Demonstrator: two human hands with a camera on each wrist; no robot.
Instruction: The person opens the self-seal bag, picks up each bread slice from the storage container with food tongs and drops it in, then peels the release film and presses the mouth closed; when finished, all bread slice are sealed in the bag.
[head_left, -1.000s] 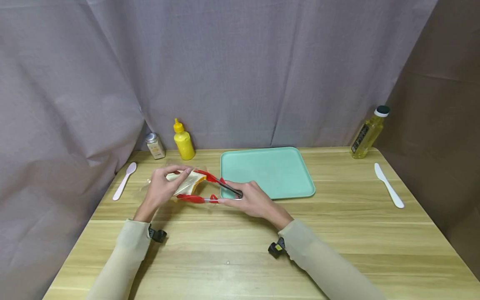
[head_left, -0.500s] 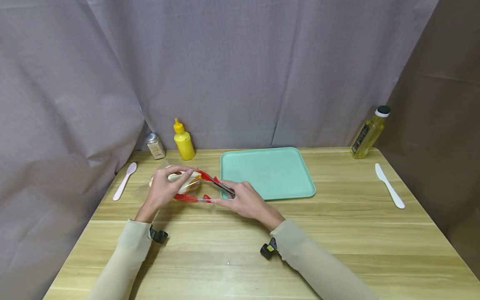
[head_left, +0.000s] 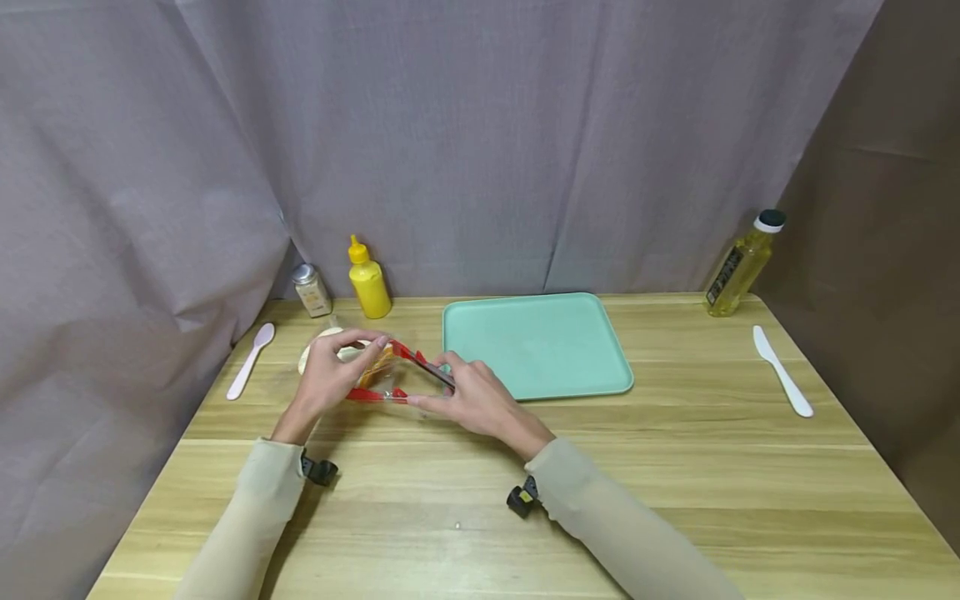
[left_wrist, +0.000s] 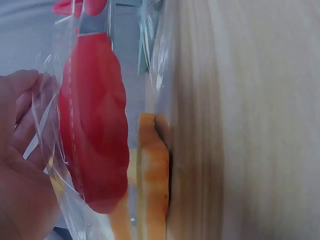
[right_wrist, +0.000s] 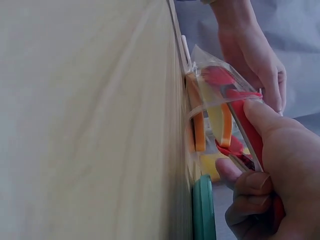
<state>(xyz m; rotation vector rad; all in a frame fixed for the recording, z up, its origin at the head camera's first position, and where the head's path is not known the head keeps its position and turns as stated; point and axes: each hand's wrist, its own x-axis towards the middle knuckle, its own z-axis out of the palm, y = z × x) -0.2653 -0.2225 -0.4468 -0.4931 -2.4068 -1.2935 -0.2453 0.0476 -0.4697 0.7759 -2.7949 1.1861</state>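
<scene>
Red-tipped tongs [head_left: 397, 375], gripped by the right hand [head_left: 468, 400], reach into a clear plastic bag [head_left: 360, 371] of sandwich bread [head_left: 372, 367]. The left hand [head_left: 330, 375] has its fingers pinching the bag's mouth, left of the teal tray [head_left: 536, 346] on the tabletop [head_left: 675, 467].

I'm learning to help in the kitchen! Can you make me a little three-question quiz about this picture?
1. True or false: the right hand grips red tongs.
2. What does the left hand hold? A) clear bag with bread B) yellow squeeze bottle C) white knife
3. Fill in: the mint green tray lies to the ____ of the hands.

Key: 1 true. 2 A, the clear bag with bread. 3 right.
</scene>
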